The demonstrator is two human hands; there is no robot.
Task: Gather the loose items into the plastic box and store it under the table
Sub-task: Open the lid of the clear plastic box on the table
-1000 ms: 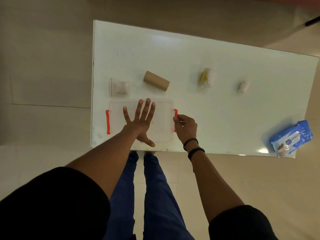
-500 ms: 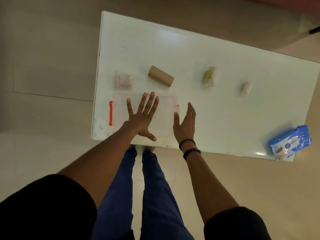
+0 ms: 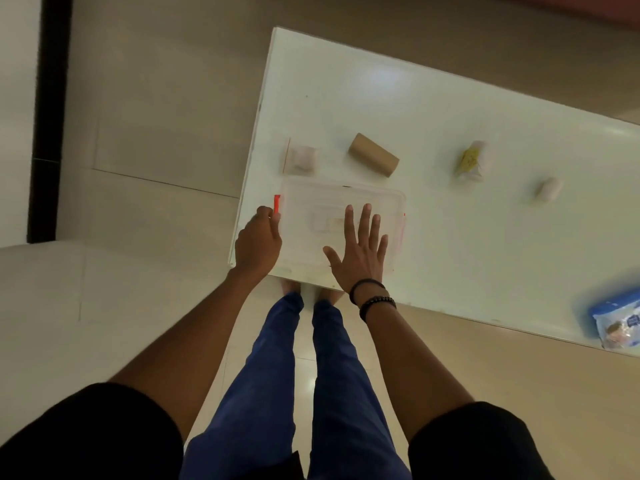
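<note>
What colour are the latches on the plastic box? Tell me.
Red-orange, clearest on the left latch of the plastic box, head view.

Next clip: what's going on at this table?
A person stands at the white table with a closed plastic box. The right hand presses flat on its lid while the left hand grips the red latch at its left end. The cardboard tube and blue packet, among others, lie loose on the table.

Black sleeves (image 3: 86,438), blue trousers (image 3: 263,393) (beaded bracelets (image 3: 375,301))
</note>
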